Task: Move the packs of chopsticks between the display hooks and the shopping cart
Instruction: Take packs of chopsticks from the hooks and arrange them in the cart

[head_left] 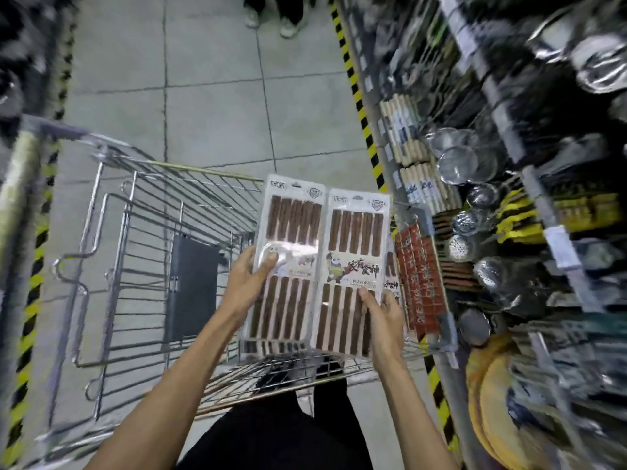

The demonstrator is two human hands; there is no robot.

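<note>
Two flat clear packs of dark brown chopsticks are held side by side above the right end of the wire shopping cart (135, 212). My left hand (249, 279) grips the left pack (288, 232) at its left edge, thumb on the front. My right hand (383, 317) holds the right pack (356, 239) near its lower right corner, thumb on top. A further pack (392, 273) shows behind the right one, next to my right hand. More packs (268, 346) lie under them in the cart. The hooks themselves are blurred among the shelf goods.
A display rack (509, 157) on the right carries metal strainers (458, 161), ladles, bundled bamboo chopsticks (403, 130) and red packs (420, 279). Yellow-black hazard tape edges the grey tiled floor. Another person's shoes (288, 27) stand at the top of the aisle.
</note>
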